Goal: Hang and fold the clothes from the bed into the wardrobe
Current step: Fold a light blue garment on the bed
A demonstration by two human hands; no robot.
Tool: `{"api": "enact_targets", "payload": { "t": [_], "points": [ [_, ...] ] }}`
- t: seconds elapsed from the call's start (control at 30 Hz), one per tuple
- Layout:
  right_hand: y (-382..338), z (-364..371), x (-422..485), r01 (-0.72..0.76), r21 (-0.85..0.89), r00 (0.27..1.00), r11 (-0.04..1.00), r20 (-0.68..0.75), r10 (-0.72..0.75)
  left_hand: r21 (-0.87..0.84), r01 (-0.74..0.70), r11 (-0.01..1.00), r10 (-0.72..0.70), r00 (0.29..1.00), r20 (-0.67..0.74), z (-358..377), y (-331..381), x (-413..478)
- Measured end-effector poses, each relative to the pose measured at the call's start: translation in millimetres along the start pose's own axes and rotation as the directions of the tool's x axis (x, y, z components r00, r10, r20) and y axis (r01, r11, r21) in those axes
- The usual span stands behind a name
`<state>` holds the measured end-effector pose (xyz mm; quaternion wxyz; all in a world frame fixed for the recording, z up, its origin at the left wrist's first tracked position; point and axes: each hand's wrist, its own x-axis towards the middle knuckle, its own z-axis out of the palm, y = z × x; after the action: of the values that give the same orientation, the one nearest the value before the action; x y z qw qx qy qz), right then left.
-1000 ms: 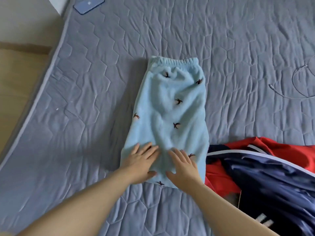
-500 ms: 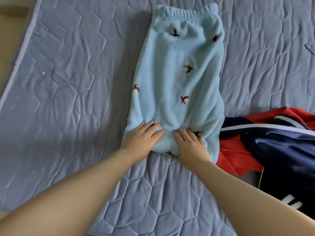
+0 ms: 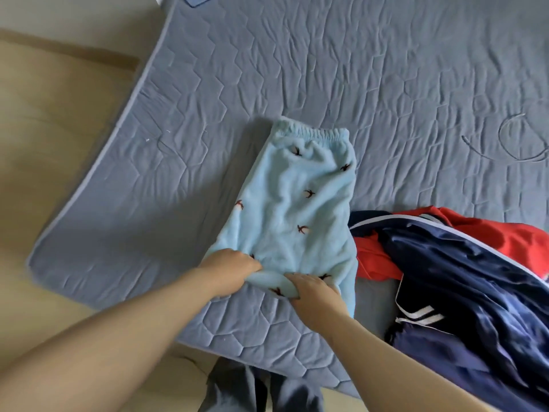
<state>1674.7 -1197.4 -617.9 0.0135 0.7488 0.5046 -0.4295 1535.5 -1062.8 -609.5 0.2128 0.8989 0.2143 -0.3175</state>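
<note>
both hands — left hand [image 3: 230,267], right hand [image 3: 315,295] — curl round the near hem of the light blue fleece trousers [image 3: 294,209] on the grey quilted bed [image 3: 356,69]. a navy-and-red jacket [image 3: 463,278] touches their right edge — a thin cable [image 3: 517,141] lies beyond.

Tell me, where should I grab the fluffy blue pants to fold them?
Grab the near bottom edge with both hands, from the near side of the bed. The blue pants lie flat, lengthwise, elastic waistband at the far end, so that edge can probably fold up toward it. The left hand and right hand grip there now.
</note>
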Motion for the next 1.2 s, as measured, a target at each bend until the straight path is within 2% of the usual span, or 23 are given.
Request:
{"api": "enact_targets", "payload": {
  "t": [0.17, 0.3, 0.53, 0.67, 0.8, 0.9, 1.0, 1.1, 1.2],
  "points": [
    [-40, 29, -42, -0.043, 0.068, 0.997, 0.997, 0.064, 0.038, 0.011, -0.001, 1.000, 0.000, 0.997, 0.078, 20, -3, -57],
    [-70, 61, -65, -0.150, 0.128, 0.968, 0.980, 0.221, 0.119, 0.001, 0.013, 1.000, -0.012, 0.976, 0.220, 42, -10, -94],
    [-132, 130, -101, -0.215, 0.233, 0.919, 0.948, 0.378, 0.115, -0.006, -0.050, 0.999, 0.048, 0.894, 0.446, 89, -37, -154],
    [-145, 132, -109, -0.267, 0.298, 0.910, 0.917, 0.390, 0.138, -0.046, -0.070, 0.997, 0.083, 0.856, 0.510, 81, -45, -160],
    [-134, 100, -106, -0.277, 0.310, 0.915, 0.910, 0.374, 0.151, -0.050, -0.109, 0.993, 0.118, 0.813, 0.571, 48, -39, -139],
    [-119, 62, -94, -0.281, 0.312, 0.931, 0.908, 0.318, 0.179, -0.036, -0.143, 0.989, 0.141, 0.850, 0.508, 5, -32, -111],
    [-93, 21, -76, -0.286, 0.338, 0.953, 0.896, 0.201, 0.229, 0.023, -0.148, 0.989, 0.133, 0.940, 0.313, -46, -26, -77],
    [-67, -17, -54, -0.299, 0.227, 0.953, 0.927, 0.013, 0.304, 0.093, -0.055, 0.994, 0.046, 0.994, 0.098, -85, -25, -44],
    [-48, -47, -28, -0.265, 0.071, 0.928, 0.962, -0.253, 0.275, 0.115, 0.033, 0.993, -0.021, 0.994, -0.106, -104, -27, -11]
  ]
}}
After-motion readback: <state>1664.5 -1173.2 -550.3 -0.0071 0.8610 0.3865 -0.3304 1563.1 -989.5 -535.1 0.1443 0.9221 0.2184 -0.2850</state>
